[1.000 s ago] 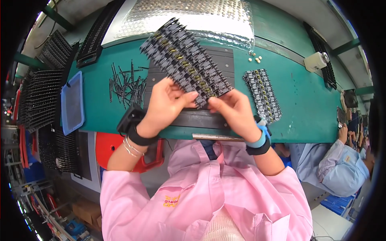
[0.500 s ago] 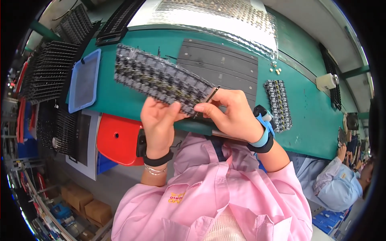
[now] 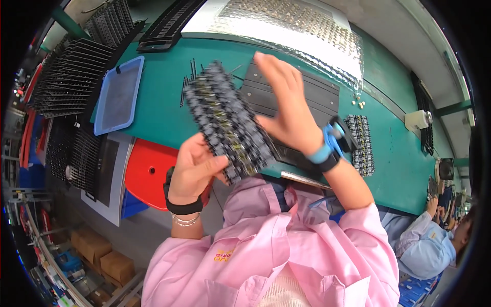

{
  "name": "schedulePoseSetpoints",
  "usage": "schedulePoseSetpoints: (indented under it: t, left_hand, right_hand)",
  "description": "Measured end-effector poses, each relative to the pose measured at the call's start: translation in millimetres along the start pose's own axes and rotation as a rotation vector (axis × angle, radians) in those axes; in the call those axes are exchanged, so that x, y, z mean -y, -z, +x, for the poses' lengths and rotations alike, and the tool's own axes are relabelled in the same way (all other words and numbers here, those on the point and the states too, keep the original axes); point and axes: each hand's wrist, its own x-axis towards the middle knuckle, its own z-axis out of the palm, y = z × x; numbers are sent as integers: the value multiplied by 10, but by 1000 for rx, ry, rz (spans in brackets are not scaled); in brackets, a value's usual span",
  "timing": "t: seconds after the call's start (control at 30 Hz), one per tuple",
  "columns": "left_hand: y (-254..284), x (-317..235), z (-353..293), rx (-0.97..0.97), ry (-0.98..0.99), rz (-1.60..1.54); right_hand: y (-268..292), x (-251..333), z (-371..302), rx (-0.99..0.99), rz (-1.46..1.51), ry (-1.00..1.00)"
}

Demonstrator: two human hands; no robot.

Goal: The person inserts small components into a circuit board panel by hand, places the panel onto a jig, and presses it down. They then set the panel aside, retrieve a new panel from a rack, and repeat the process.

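Where half a second ago both hands gripped the near end of the long black panel of components [image 3: 227, 123] and held it low over the table edge, the panel is now lifted clear and tilted up toward the person's chest, and the right hand [image 3: 286, 105] has let go. That hand now stands open, fingers spread and together with nothing in them, its palm pressed flat or nearly so against the panel's right edge; whether it actually touches I cannot tell. The left hand [image 3: 194, 169] alone carries the load, clamped on the panel's lower corner with the thumb on top and the fingers beneath. My judgement is that the work has passed from lifting to turning or checking the panel, with the right hand steadying it.

Seen up close, the panel is a dark rectangular grid crowded with rows of small black parts, with glints of yellowish metal between them toward its lower end. It hangs slantwise above the green table [image 3: 163, 110], its far end pointing up and left. Behind the panel lies a flat dark grey slotted plate [image 3: 312, 97]; left of the panel, a blue shallow tray [image 3: 118, 94]; further right of the panel, beyond the wrist, a smaller strip of like parts [image 3: 362, 143]. Below the panel's left side sits a red stool seat [image 3: 148, 174].
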Motion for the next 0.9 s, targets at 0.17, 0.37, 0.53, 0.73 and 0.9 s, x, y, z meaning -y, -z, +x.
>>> schedulePoseSetpoints:
  t: [0.17,0.37,0.53,0.73,0.9]
  left_hand:
    - [-153,-81,106,339,328,-90]
    - [-753,325,428,-67,-361,565]
    - [-889,473,612,-199,-401,496]
    - [-858,536,739,-28,-224,646]
    - [-844,508,846,-17,-56,809]
  right_hand:
    - [609,-2,-285,253,303,239]
    - [730,328,-435,-42,1048,-827]
    - [865,93,-666,151,935,-895]
    - [959,-157,-756,137,798,-937]
    - [953,-294,-815,231,612,-889]
